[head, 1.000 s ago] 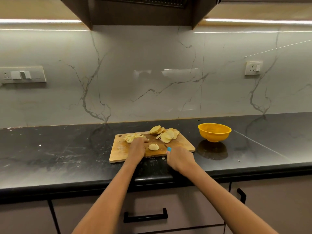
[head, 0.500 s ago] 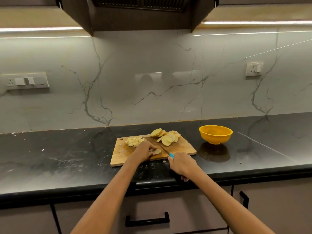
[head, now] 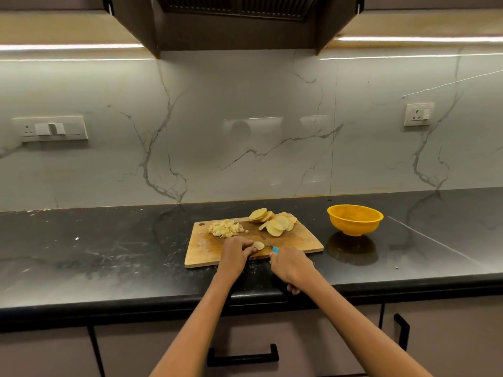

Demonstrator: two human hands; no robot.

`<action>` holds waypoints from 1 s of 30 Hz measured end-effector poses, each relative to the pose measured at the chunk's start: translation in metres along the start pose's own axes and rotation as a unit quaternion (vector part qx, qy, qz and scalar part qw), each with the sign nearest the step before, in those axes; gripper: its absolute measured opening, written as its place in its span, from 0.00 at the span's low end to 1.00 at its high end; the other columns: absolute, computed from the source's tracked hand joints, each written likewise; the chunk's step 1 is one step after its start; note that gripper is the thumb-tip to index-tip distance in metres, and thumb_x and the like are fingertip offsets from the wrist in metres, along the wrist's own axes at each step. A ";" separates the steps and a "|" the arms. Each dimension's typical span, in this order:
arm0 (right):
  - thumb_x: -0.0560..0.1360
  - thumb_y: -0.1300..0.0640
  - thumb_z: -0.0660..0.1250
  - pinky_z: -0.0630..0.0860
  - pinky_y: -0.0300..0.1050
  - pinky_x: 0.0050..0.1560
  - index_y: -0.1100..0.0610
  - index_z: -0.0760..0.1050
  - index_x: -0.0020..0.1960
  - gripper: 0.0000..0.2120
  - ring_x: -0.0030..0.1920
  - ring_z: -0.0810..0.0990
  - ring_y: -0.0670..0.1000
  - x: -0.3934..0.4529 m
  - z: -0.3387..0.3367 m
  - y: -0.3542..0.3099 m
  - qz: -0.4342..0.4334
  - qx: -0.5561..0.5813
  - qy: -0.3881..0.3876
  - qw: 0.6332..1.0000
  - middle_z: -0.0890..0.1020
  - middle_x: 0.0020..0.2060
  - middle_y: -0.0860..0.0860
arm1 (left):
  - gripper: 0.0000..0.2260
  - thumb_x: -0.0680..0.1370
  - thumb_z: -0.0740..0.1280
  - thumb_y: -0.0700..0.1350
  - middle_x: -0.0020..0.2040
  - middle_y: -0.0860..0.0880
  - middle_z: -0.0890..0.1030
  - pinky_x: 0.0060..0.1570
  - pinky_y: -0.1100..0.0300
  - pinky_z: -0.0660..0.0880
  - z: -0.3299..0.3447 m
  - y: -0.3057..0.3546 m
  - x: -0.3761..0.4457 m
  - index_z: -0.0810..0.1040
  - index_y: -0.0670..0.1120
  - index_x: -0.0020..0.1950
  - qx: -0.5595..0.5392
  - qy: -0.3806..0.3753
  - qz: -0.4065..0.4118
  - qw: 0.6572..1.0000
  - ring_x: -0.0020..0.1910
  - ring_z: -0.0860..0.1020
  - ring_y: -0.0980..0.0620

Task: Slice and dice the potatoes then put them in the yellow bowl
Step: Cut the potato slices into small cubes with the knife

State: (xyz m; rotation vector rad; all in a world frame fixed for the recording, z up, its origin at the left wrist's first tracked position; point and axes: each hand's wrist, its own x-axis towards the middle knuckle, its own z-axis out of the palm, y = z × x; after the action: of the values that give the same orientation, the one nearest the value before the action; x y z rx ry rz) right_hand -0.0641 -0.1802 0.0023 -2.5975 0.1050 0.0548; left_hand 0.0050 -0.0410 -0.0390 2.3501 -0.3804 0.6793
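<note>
A wooden cutting board (head: 299, 242) lies on the black counter. A pile of diced potato (head: 225, 228) sits at its back left and a heap of round potato slices (head: 273, 221) at its back right. My left hand (head: 235, 251) pinches a single potato slice (head: 258, 245) near the board's front edge. My right hand (head: 292, 268) grips a knife with a blue handle (head: 275, 250), its blade reaching toward that slice. The yellow bowl (head: 355, 219) stands empty to the right of the board.
The black counter (head: 109, 254) runs left and right of the board, with light specks at the left. A marble backsplash with a switch panel (head: 51, 128) and a socket (head: 418, 114) stands behind. Drawer handles (head: 242, 356) are below the counter edge.
My left hand moved from the diced pile to the single slice and now pinches it. My right hand brought the knife closer to that slice. The camera tilted up a little.
</note>
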 end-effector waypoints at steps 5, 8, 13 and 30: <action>0.82 0.46 0.52 0.73 0.38 0.23 0.63 0.70 0.47 0.20 0.25 0.78 0.50 -0.003 0.004 -0.001 -0.001 0.016 -0.018 1.000 0.79 0.31 0.57 | 0.09 0.74 0.70 0.41 0.48 0.43 0.84 0.55 0.58 0.73 -0.001 0.000 -0.001 0.82 0.39 0.51 -0.025 0.008 -0.004 1.000 0.49 0.80 0.49; 0.82 0.46 0.52 0.74 0.39 0.24 0.63 0.70 0.50 0.20 0.26 0.79 0.50 -0.002 0.004 -0.002 0.001 0.015 -0.032 0.999 0.80 0.34 0.57 | 0.10 0.74 0.70 0.41 0.51 0.44 0.83 0.55 0.64 0.70 0.000 -0.001 0.000 0.82 0.39 0.54 -0.030 0.010 -0.016 0.999 0.51 0.80 0.51; 0.83 0.50 0.51 0.73 0.40 0.27 0.63 0.67 0.47 0.17 0.29 0.75 0.50 0.001 -0.004 -0.013 0.043 0.044 -0.094 0.994 0.76 0.35 0.56 | 0.11 0.72 0.73 0.42 0.51 0.45 0.83 0.58 0.64 0.70 -0.002 -0.004 0.003 0.82 0.41 0.53 -0.052 -0.001 -0.044 0.998 0.52 0.80 0.53; 0.80 0.60 0.58 0.75 0.46 0.43 0.62 0.75 0.61 0.13 0.53 0.81 0.55 -0.021 0.025 -0.010 -0.086 -0.269 0.080 0.956 0.80 0.55 0.56 | 0.12 0.73 0.71 0.43 0.53 0.46 0.83 0.55 0.68 0.67 0.001 -0.002 -0.003 0.81 0.42 0.55 -0.047 0.006 -0.050 0.998 0.53 0.79 0.54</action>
State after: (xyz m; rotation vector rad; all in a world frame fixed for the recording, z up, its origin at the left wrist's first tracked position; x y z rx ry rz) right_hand -0.0845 -0.1573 -0.0125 -3.1424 -0.0932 -0.2193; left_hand 0.0033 -0.0398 -0.0420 2.2584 -0.2817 0.6147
